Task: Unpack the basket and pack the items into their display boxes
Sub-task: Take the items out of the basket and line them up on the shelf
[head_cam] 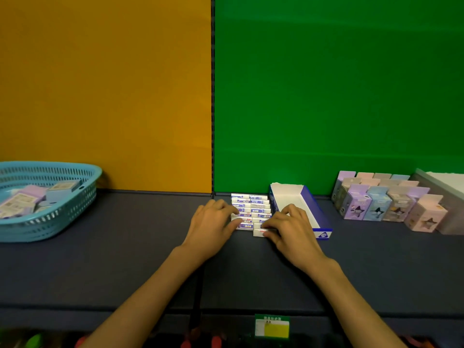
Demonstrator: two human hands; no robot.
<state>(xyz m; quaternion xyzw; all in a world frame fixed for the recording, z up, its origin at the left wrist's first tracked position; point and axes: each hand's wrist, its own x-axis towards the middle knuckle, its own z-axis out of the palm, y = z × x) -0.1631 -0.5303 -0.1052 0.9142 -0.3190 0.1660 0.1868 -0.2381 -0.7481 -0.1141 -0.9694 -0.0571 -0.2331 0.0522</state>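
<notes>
Several small white erasers with blue labels [253,205] lie in two rows on the dark shelf, just left of an empty white-and-blue display box [298,207]. My left hand [213,224] rests against the left side of the rows, fingers curled on the nearest erasers. My right hand [288,228] pinches the nearest eraser of the right row [258,232] at its front end. A teal basket [62,209] stands at the far left with several pastel boxes inside it.
A group of pastel star-window boxes [386,204] stands at the right, next to a grey tray [442,187]. Orange and green panels form the back wall. A green and yellow price tag [272,326] hangs on the shelf's front edge.
</notes>
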